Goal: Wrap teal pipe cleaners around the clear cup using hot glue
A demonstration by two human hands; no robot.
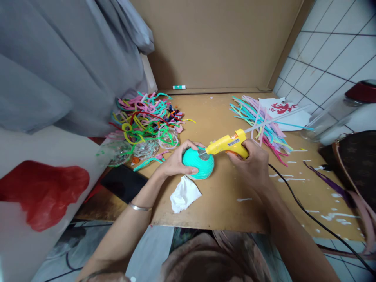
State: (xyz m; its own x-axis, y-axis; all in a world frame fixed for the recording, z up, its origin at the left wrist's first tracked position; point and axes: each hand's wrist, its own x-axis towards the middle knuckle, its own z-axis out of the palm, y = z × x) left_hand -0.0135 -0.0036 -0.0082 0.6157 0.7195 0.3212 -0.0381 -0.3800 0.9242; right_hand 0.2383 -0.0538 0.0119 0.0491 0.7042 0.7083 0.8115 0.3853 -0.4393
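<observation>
My left hand (178,158) is wrapped round the left side of a turquoise ball (199,166), which looks covered in rows of pipe cleaner. A greyish patch shows near its top. In my right hand (252,160) is a yellow hot glue gun (227,144), gripped by its handle, with a clear glue stick poking out of the back. Its nozzle points left and meets or nearly meets the ball's top; I cannot tell whether they touch. Just below the ball lies a crumpled white tissue (184,194).
A tangled heap of coloured pipe cleaners (147,117) lies at left, with clear plastic balls (146,149) and a black phone (123,183) before it. Straight pipe cleaners (258,117) lie right. The gun's black cord (296,199) runs past a brown bag (352,156).
</observation>
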